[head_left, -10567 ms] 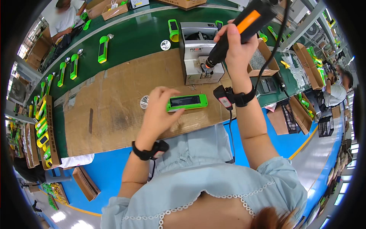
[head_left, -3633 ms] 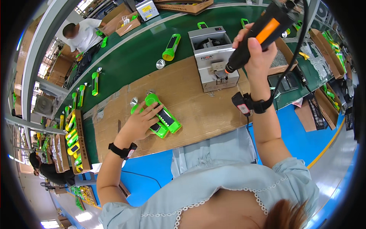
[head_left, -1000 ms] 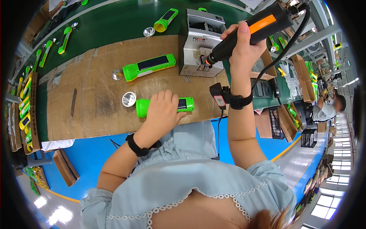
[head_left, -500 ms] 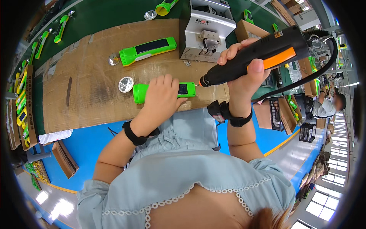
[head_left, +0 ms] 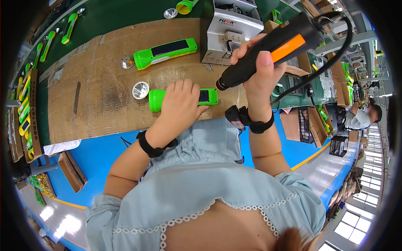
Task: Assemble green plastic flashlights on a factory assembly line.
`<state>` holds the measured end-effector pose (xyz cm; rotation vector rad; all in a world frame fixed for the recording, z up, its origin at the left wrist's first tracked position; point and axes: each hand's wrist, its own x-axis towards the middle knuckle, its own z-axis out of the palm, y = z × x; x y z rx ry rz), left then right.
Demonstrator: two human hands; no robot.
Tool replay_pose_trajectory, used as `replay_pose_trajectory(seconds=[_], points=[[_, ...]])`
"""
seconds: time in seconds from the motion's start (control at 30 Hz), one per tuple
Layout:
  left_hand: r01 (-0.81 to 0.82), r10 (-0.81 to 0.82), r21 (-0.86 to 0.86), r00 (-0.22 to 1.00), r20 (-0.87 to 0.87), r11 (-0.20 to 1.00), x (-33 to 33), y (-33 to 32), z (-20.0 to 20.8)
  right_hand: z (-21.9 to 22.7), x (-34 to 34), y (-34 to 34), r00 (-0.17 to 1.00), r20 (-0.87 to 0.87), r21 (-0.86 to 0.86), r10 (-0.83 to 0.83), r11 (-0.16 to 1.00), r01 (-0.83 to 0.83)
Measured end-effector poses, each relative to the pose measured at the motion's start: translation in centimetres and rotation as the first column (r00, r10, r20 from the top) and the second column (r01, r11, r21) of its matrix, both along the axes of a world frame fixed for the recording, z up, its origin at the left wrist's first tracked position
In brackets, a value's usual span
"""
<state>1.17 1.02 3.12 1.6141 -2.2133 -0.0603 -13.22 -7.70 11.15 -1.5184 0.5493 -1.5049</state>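
Note:
My left hand (head_left: 181,100) is wrapped over a green flashlight (head_left: 156,101) with a dark solar panel, pressing it on the cardboard. In my right hand (head_left: 264,73) is a black and orange electric screwdriver (head_left: 251,62), slanted with its nose down to the left. The nose is by the far corner of the flashlight's tail end; whether the bit touches it I cannot tell. Beside the flashlight's wide end lies a silver reflector (head_left: 140,90). Farther back rests a second green flashlight (head_left: 165,53), with another round reflector piece (head_left: 127,62) near its wide end.
A grey metal machine (head_left: 215,37) stands behind the screwdriver, with small screws (head_left: 209,67) in front. The cardboard sheet (head_left: 98,108) covers much of the green bench. A carton of flashlights (head_left: 33,121) is at the left. The screwdriver's black cable (head_left: 331,62) loops at the right.
My right hand has moved the screwdriver slightly left and away from me, and tilted it more steeply. Its nose has shifted to the flashlight's far corner. My left hand keeps its grip.

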Motion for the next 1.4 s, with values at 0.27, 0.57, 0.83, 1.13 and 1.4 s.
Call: replay_pose_trajectory(seconds=[0.27, 0.57, 0.83, 1.13, 1.4], points=[[-0.007, 0.006, -0.022, 1.000, -0.026, 1.000, -0.1, -0.1, 0.0, -1.2, 0.6, 0.1, 0.998, -0.005, 0.034, 0.064, 0.997, -0.064], [-0.003, 0.003, -0.008, 1.000, -0.013, 1.000, 0.0, -0.3, 0.2, -0.7, -0.4, 0.3, 0.998, -0.017, 0.012, 0.055, 0.998, -0.055], [0.029, -0.027, 0.018, 0.993, -0.113, 0.999, 0.4, 0.5, 0.8, 4.9, -1.7, -4.8, 0.944, 0.305, -0.256, -0.126, 0.944, 0.209], [-0.061, 0.069, 0.073, 0.991, -0.115, 0.995, 6.3, 2.6, 2.4, 3.7, -0.8, -7.3, 0.972, 0.047, -0.273, -0.230, 0.933, 0.234], [-0.071, 0.077, 0.036, 0.976, -0.206, 0.997, 4.5, 2.2, 1.3, 3.7, -1.7, -4.0, 0.998, 0.062, 0.005, -0.031, 1.000, 0.031]])
